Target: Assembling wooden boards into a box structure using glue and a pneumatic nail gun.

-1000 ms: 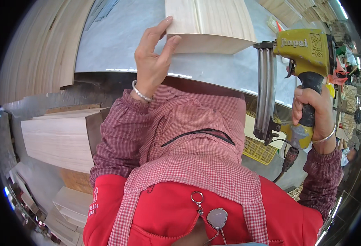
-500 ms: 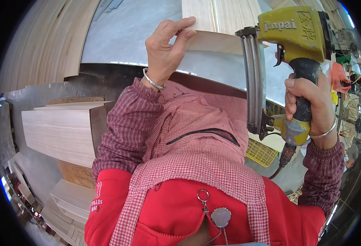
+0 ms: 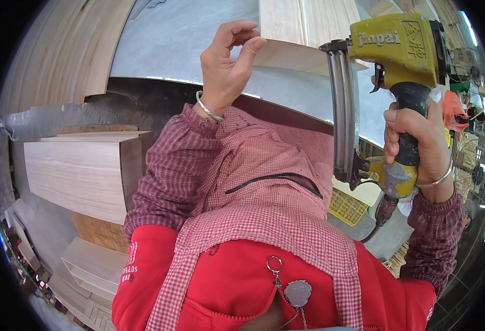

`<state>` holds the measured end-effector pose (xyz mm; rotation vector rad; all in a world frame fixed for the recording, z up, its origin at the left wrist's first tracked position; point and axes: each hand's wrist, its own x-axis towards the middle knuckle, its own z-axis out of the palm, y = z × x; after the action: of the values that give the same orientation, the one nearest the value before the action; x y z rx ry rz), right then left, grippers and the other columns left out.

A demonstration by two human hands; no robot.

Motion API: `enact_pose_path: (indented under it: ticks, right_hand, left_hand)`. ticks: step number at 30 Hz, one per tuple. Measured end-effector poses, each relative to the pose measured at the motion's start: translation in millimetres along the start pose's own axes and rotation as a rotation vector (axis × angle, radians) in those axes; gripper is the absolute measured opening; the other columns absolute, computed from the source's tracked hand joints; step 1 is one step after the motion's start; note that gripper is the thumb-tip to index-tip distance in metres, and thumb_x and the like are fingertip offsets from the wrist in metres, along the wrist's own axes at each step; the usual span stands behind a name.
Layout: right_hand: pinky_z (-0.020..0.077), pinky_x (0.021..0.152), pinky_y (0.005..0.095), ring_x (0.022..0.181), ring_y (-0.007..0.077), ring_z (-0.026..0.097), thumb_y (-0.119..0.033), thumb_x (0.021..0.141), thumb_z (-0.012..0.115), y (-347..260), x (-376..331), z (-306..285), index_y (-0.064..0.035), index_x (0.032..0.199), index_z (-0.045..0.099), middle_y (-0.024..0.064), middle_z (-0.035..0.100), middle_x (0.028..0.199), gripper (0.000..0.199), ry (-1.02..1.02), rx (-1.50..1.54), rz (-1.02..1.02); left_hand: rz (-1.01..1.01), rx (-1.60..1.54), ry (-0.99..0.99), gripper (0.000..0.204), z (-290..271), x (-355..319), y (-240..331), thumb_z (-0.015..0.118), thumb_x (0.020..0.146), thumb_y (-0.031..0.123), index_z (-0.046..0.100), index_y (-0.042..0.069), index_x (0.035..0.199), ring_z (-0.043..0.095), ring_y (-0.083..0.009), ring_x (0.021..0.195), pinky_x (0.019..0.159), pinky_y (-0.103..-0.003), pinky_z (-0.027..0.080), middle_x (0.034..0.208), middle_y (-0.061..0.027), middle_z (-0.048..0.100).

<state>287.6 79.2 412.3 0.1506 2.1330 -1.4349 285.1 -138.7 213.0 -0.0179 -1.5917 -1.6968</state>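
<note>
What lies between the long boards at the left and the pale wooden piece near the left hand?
The head view shows mostly bare grey-blue tabletop, a few grey strips at the top, and the left hand near the wooden piece.

Just one view: fisheye on the wearer's head, facing down over the checked apron point(image 3: 270, 212) up close, left hand point(image 3: 225, 71) and right hand point(image 3: 425, 135) farther out, worktable point(image 3: 182, 47) up top, edges bowing.
</note>
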Motion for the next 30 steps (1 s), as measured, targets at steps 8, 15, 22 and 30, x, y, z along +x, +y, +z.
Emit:
enact_pose_path:
  ticks: [8, 15, 22, 30]
  right_hand:
    - [0.041, 0.04, 0.0215, 0.038, 0.012, 0.045, -0.007, 0.076, 0.059, -1.2, -1.3, 4.4, -0.0002, 0.074, 0.053, 0.0053, 0.052, 0.052, 0.009, 0.022, -0.022, 0.003]
    - [0.0405, 0.04, 0.0211, 0.038, 0.0122, 0.046, -0.009, 0.075, 0.06, -3.3, -1.2, 7.5, -0.0007, 0.075, 0.053, 0.0054, 0.053, 0.052, 0.011, 0.018, -0.07, -0.025]
    - [0.0404, 0.041, 0.0208, 0.038, 0.012, 0.047, -0.009, 0.075, 0.061, -3.5, 0.4, 7.4, -0.0001, 0.078, 0.054, 0.0056, 0.054, 0.052, 0.012, 0.01, -0.102, -0.012]
    - [0.0413, 0.042, 0.0212, 0.039, 0.0119, 0.047, -0.009, 0.075, 0.06, -11.2, -0.2, 12.4, 0.0013, 0.08, 0.055, 0.0055, 0.054, 0.053, 0.013, -0.024, -0.229, 0.017]
  left_hand:
    - [0.324, 0.306, -0.132, 0.023, -10.4, 3.9, -16.7, 0.067, 0.078, -0.004, 0.067, 0.005, 0.1, 0.057, -0.0111, 0.071, 0.066, -0.021, 0.047, 0.085, -0.0022, 0.064]
    - [0.392, 0.301, -0.118, 0.026, -6.6, 6.2, -15.2, 0.068, 0.072, -0.006, 0.068, 0.008, 0.094, 0.049, -0.0103, 0.061, 0.055, -0.022, 0.041, 0.076, 0.0011, 0.06]
    - [0.423, 0.3, -0.111, 0.027, -3.3, 5.4, -17.2, 0.067, 0.071, -0.008, 0.068, 0.008, 0.093, 0.049, -0.0108, 0.063, 0.055, -0.021, 0.041, 0.076, 0.001, 0.059]
    - [0.401, 0.352, -0.186, 0.027, -7.5, 1.3, -15.3, 0.065, 0.076, -0.009, 0.066, 0.005, 0.099, 0.054, -0.0112, 0.066, 0.059, -0.02, 0.046, 0.084, -0.0026, 0.062]
